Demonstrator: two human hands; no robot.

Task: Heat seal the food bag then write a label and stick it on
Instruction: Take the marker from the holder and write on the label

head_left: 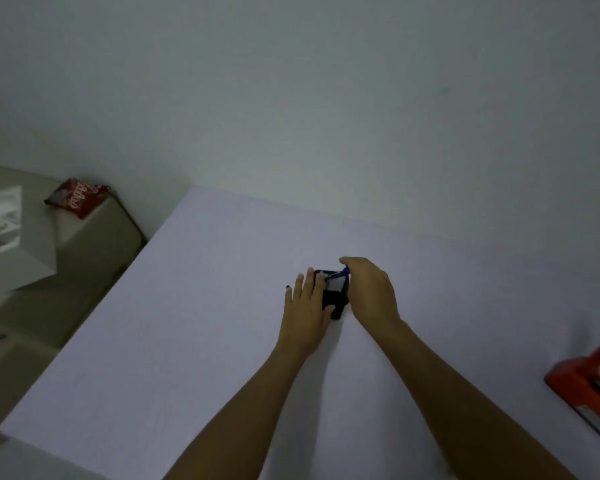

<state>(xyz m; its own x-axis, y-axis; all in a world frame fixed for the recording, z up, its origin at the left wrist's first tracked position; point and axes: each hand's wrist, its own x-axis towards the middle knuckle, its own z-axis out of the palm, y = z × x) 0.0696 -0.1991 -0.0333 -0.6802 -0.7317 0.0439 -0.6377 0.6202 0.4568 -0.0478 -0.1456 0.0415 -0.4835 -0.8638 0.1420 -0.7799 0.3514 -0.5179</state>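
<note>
While my left hand presses flat on the small dark food bag mid-table, my right hand pinches a blue pen, so I should hold the bag steady and write slowly.

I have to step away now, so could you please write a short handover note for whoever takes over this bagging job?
Left hand: fingers flat on the small black bag, steadying it on the white table.
Right hand: grips a blue pen, tip over the pale label on the bag.
Red sealer sits at the table's right edge; whether the bag is sealed cannot be told.
Label looks to be on the bag, writing apparently under way.
Left: finish the writing and check the seal.
</note>
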